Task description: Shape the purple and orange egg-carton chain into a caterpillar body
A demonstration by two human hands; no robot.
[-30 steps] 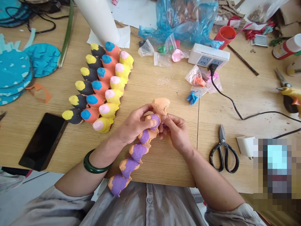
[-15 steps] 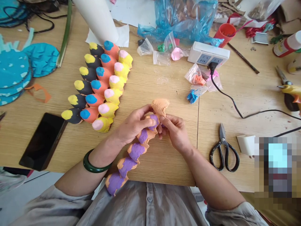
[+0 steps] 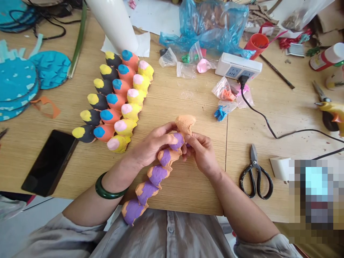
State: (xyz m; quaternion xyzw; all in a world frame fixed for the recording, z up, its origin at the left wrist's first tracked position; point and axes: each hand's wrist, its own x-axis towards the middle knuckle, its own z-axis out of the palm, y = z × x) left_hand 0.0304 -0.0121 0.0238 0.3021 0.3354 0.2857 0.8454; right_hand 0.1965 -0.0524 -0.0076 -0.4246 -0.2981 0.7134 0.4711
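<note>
A strip of egg-carton cups, coated in orange and purple clay, slants from the table's front edge up to my hands. My left hand grips its upper part, thumb on a purple patch. From the other side my right hand pinches the strip's edge just under the top cup, which is all orange; a bit of purple shows by its fingers, partly hidden. To the left lie coloured rows of cups: black with yellow tips, orange with blue tips, and yellow with pink tips.
Black-handled scissors and a white adapter lie at right. A power strip with a black cord stands behind, near small clay bags. A phone lies at left; a white cylinder stands behind the rows.
The whole view has shifted slightly, moving most things a little right and down. Both hands keep nearly the same hold on the purple and orange strip.
</note>
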